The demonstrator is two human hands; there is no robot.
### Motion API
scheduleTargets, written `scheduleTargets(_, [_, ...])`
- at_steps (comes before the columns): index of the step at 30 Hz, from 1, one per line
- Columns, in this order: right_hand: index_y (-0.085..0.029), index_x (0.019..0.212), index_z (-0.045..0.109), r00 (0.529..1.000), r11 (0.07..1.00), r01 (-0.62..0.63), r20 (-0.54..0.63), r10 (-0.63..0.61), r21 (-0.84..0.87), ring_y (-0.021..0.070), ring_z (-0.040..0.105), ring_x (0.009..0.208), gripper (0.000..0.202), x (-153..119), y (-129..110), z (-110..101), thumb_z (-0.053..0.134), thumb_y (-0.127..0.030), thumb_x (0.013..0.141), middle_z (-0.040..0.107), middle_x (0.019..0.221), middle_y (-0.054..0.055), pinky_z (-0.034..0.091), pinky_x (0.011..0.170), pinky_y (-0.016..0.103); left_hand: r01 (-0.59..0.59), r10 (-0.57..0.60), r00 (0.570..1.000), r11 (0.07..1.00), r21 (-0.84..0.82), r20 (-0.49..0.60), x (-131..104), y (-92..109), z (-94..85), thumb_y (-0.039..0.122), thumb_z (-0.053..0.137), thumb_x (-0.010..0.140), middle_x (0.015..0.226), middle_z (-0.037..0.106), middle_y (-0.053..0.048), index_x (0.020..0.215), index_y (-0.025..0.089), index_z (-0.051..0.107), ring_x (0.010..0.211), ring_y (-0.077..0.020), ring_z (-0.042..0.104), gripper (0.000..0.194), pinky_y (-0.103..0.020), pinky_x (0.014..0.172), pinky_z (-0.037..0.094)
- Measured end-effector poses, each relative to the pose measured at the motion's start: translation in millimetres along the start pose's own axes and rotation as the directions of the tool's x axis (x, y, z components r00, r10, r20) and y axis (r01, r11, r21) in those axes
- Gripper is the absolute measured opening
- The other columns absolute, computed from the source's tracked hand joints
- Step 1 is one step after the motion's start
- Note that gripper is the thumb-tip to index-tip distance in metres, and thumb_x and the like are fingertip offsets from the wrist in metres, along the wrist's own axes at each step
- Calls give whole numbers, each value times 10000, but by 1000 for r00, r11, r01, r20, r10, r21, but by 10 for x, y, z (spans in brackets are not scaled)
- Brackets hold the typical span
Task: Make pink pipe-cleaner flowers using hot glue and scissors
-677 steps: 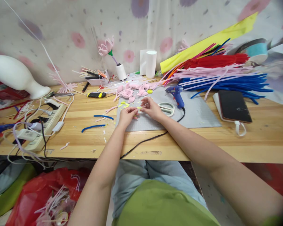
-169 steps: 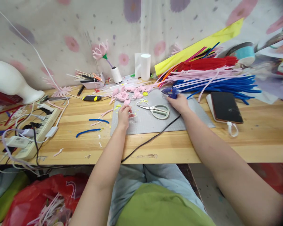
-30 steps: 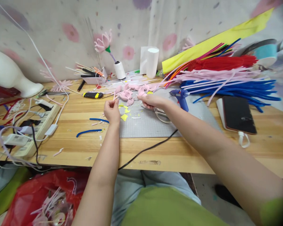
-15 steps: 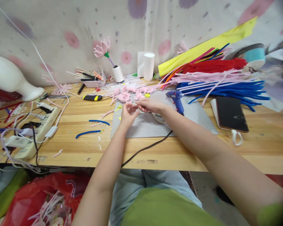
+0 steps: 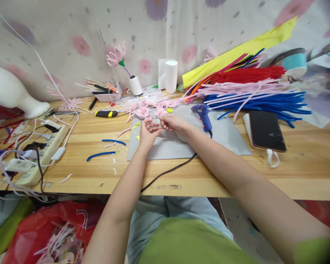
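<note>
My left hand [image 5: 149,132] and my right hand [image 5: 171,123] meet over the grey cutting mat [image 5: 165,152], fingertips close together. The fingers of both are pinched around something thin and small that I cannot make out. Just beyond them lie pink pipe-cleaner petals [image 5: 142,112] and a small yellow piece [image 5: 169,110]. A blue glue gun [image 5: 204,116] rests on the mat to the right of my right hand. Part of a pale round thing [image 5: 181,138] shows beneath my right wrist, mostly hidden.
Blue pipe cleaners [image 5: 258,104], a pink bundle [image 5: 242,88] and a red bundle [image 5: 247,75] lie at the back right. A phone [image 5: 267,131] is at the right. A utility knife [image 5: 106,114] and power strip [image 5: 48,156] sit left. A black cord [image 5: 167,171] crosses the front edge.
The view has shifted slightly, so the whole table appears a little further left and up. My hands stay together over the mat, with the left fingers slightly rearranged.
</note>
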State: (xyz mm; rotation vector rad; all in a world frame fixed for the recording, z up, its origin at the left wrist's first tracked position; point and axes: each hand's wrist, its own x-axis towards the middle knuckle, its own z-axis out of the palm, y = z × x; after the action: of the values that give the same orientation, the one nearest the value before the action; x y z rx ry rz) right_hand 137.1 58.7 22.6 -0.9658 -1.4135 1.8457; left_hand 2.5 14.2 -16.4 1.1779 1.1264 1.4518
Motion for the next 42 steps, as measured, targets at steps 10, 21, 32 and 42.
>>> scheduleTargets(10, [-154, 532, 461, 1000, 996, 23, -22, -22, 81, 22, 340, 320, 398, 74, 115, 5, 495, -375, 861, 444, 390, -47, 206, 317, 146, -159, 171, 979, 981, 112, -108, 35, -50, -11, 147, 692, 592, 832, 554, 20, 933, 221, 344, 633, -61, 588, 492, -222, 654, 474])
scheduleTargets(21, [-173, 571, 474, 951, 863, 12, -262, -167, -505, 58, 383, 437, 334, -397, 56, -535, 516, -389, 822, 485, 486, -34, 284, 461, 208, -249, 311, 949, 623, 742, 58, 192, 313, -398, 37, 562, 637, 1015, 552, -47, 1127, 213, 376, 695, -100, 570, 552, -299, 751, 485])
scheduleTargets(32, [-164, 843, 609, 892, 419, -35, -217, -396, -907, 152, 533, 678, 188, -575, 220, -587, 460, -275, 818, 651, 780, 57, 341, 613, 262, -190, -16, 973, 511, 838, 230, 222, 308, -176, -33, 453, 616, 1137, 550, -77, 1233, 227, 382, 776, -138, 623, 673, -308, 743, 488])
scheduleTargets(42, [-146, 1042, 634, 876, 382, -23, -203, -438, -924, 213, 597, 909, 331, -570, 255, -582, 388, -174, 823, 678, 1016, 99, 416, 783, 309, -159, 169, 985, 813, 560, 34, 274, 172, -416, -17, 482, 592, 960, 573, -27, 1107, 224, 432, 683, -108, 635, 571, -250, 636, 481])
